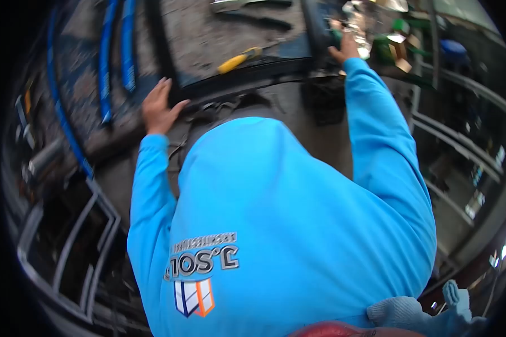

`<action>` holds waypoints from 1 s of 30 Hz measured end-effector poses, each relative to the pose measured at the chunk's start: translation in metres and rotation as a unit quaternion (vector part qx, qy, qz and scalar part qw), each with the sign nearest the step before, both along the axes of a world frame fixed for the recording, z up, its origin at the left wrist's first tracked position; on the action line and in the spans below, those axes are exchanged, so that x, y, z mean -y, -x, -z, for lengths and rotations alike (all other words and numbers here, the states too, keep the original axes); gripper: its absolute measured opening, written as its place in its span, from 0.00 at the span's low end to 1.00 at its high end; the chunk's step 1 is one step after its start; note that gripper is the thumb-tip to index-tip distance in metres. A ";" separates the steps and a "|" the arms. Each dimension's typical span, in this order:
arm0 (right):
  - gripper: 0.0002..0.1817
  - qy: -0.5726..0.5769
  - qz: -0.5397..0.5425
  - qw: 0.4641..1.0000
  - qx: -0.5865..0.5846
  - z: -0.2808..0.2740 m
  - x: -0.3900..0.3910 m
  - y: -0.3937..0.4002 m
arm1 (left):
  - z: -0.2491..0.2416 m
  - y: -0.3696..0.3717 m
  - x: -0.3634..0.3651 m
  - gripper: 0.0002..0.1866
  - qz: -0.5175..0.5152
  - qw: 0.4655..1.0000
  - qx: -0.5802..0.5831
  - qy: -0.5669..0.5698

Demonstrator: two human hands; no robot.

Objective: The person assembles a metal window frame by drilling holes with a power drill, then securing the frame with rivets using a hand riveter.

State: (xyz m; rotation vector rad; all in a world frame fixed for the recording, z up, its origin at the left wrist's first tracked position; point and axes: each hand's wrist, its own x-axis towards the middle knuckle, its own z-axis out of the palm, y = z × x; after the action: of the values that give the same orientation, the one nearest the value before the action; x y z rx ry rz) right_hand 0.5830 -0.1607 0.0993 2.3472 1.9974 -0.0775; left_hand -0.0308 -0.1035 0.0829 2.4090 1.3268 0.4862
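A black rectangular frame (247, 78) lies on the worktable in front of me, its near bar running between my hands. At its near left corner is my left hand (159, 108), thumb spread away from the fingers and resting against the outer edge. My right hand (347, 46) is beside the right bar of the frame, with its thumb pointing towards the bar and its fingers stretched forward, slightly blurred. Neither hand is wrapped round the frame. Inside the frame, near that near bar, lies a tool with a yellow handle (233, 63).
Several blue strips (105, 67) lie on the left of the worktable (194, 31). Grey metal frames (56, 269) stand at the lower left, and more metal bars (461, 135) are on the right. Shiny crumpled material (357, 17) and a green object (400, 26) sit past my right hand.
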 end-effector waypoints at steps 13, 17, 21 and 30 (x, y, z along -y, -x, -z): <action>0.45 0.099 0.004 0.968 -0.229 0.010 -0.001 -0.075 | 0.041 -0.019 0.027 0.13 -0.255 0.965 0.029 -0.044; 0.44 0.169 0.090 0.962 -0.194 0.010 -0.012 -0.083 | 0.033 -0.033 0.037 0.12 -0.299 0.950 0.068 -0.060; 0.41 0.162 0.090 0.919 -0.347 -0.031 -0.010 -0.083 | 0.017 -0.041 0.051 0.13 -0.319 0.945 0.070 0.025; 0.57 0.310 -0.047 0.769 -0.557 -0.170 -0.073 0.039 | 0.026 -0.020 0.047 0.11 -0.170 0.984 0.046 0.021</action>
State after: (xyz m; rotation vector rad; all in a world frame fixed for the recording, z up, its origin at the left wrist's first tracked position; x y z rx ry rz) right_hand 0.5435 -0.0876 0.2691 1.7854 1.8233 -2.1613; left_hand -0.0112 -0.1510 0.0566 2.1036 1.6962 0.6420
